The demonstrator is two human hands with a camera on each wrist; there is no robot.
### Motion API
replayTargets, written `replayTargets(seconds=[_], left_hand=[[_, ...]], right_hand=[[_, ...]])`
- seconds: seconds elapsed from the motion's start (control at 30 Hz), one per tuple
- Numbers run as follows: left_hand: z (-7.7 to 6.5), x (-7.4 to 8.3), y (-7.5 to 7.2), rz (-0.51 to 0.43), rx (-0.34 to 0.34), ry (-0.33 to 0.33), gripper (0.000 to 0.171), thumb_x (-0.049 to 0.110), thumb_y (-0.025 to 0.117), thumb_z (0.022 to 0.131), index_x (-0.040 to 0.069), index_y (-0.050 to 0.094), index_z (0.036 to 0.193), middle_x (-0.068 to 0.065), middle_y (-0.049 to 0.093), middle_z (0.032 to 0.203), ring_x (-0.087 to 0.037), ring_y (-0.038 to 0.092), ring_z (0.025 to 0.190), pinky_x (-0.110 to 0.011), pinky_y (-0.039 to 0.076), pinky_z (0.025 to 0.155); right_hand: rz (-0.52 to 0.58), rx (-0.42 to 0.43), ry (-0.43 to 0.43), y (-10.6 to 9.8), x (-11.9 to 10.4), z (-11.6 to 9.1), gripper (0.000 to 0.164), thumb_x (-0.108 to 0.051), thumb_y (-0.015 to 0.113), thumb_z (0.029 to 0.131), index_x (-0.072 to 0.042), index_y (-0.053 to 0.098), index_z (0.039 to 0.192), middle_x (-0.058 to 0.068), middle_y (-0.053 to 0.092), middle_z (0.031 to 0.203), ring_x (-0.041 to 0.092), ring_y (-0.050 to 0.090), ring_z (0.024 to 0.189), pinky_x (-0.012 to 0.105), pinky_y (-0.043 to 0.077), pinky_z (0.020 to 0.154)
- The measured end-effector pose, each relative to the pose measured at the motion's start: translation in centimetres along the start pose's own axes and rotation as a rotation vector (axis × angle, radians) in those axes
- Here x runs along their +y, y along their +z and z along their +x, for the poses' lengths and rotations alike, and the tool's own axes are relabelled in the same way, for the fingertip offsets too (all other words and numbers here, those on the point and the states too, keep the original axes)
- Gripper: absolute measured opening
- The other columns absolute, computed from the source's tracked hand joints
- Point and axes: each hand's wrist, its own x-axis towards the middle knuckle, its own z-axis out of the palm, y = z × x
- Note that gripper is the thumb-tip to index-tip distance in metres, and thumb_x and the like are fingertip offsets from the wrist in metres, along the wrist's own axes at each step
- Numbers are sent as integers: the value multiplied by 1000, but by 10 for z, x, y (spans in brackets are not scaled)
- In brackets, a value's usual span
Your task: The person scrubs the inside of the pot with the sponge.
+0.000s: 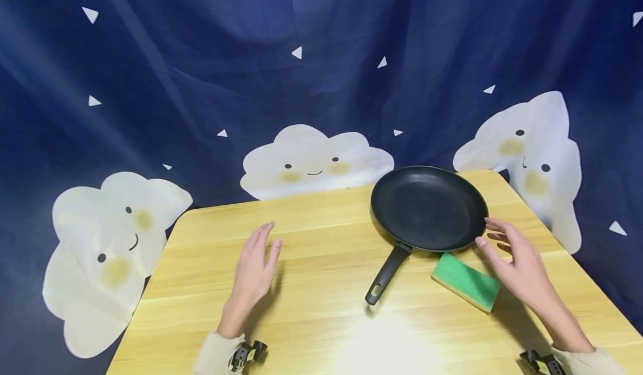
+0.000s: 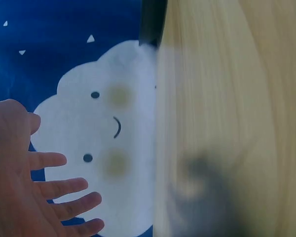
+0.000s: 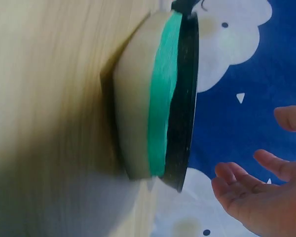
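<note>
Head view: smooth wood table (image 1: 311, 241), wide stretch between left hand (image 1: 253, 269) at lower left and pan handle (image 1: 388, 273). Round black pan (image 1: 429, 207) right of middle, near back edge. Boxy green-topped sponge (image 1: 467, 280) below pan; right hand (image 1: 519, 263) close by, wide.
Left wrist view: table edge runs straight down middle; left fingers (image 2: 76, 206) spread, hold nothing.
Right wrist view: sponge's tan side, pan behind; right fingers (image 3: 241, 180) lower right, hold nothing.

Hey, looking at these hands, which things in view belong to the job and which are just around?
Likely part of the job:
black frying pan, near the right hand
green-topped sponge, beside the pan and also near that hand

Probably just surroundings:
wooden table under both
blue curtain with clouds, behind the table
</note>
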Motion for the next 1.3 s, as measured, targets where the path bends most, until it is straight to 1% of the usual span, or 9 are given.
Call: replayTargets(seconds=[0.07, 0.2, 0.3, 0.43, 0.67, 0.87, 1.03, 1.17, 1.3], left_hand=[[-1, 3, 4, -31, -3, 5, 54, 43, 42, 111, 10, 47, 153, -15, 48, 154, -38, 45, 140, -59, 37, 113], [-4, 12, 11, -69, -5, 21, 53, 42, 42, 111, 10, 48, 152, -14, 50, 152, -37, 47, 139, -58, 40, 112], [-7, 20, 16, -101, -9, 28, 52, 41, 43, 111, 10, 48, 152, -13, 52, 149, -37, 53, 133, -58, 43, 109], [-10, 32, 25, -172, -52, 30, 51, 41, 43, 111, 11, 48, 152, -12, 55, 146, -36, 60, 123, -56, 50, 101], [-14, 50, 40, -330, -125, 32, 50, 37, 45, 111, 5, 50, 149, -12, 59, 142, -28, 64, 116, -47, 56, 95], [-19, 63, 52, -462, -224, 34, 49, 37, 43, 112, 4, 51, 147, -14, 63, 135, -27, 66, 114, -43, 57, 95], [-25, 68, 61, -548, -295, 20, 49, 35, 41, 113, 0, 52, 145, -21, 64, 131, -34, 69, 111, -43, 56, 97], [-30, 76, 69, -599, -381, -15, 51, 38, 40, 112, 0, 51, 146, -22, 65, 129, -33, 69, 111, -39, 56, 96], [-31, 90, 78, -713, -452, -64, 50, 35, 46, 111, -2, 52, 144, -22, 66, 125, -35, 69, 109, -40, 59, 90]], right_hand=[[33, -14, 31, 3, -3, -2, 46, -13, 69, 100, -5, 55, 143, 4, 60, 131, -13, 52, 111, 1, 40, 89], [66, -37, 87, 10, -9, -8, 45, -16, 66, 102, -6, 54, 144, -5, 58, 128, -11, 54, 112, 2, 42, 89], [95, -43, 103, 13, -14, -10, 43, -17, 65, 103, -5, 54, 142, -10, 60, 125, -12, 54, 111, 2, 43, 88], [158, -59, 109, 19, -22, -11, 40, -16, 64, 103, -1, 54, 139, -22, 61, 119, -12, 56, 109, 3, 45, 87], [261, -110, 156, 27, -33, -15, 38, -13, 63, 104, -3, 54, 139, -16, 69, 118, -7, 65, 102, 7, 48, 84], [547, -205, 215, 39, -41, -23, 35, -5, 58, 105, -3, 51, 139, -5, 72, 119, 6, 70, 105, 16, 55, 87], [625, -274, 310, 51, -51, -26, 47, -10, 60, 105, 7, 41, 144, -4, 71, 121, 9, 69, 110, 19, 55, 92], [731, -322, 402, 58, -58, -29, 58, -12, 59, 106, 13, 29, 149, 6, 67, 128, 13, 68, 115, 26, 53, 98], [811, -342, 465, 65, -64, -32, 62, -10, 58, 106, 14, 24, 151, 14, 61, 134, 15, 66, 117, 30, 52, 102]])
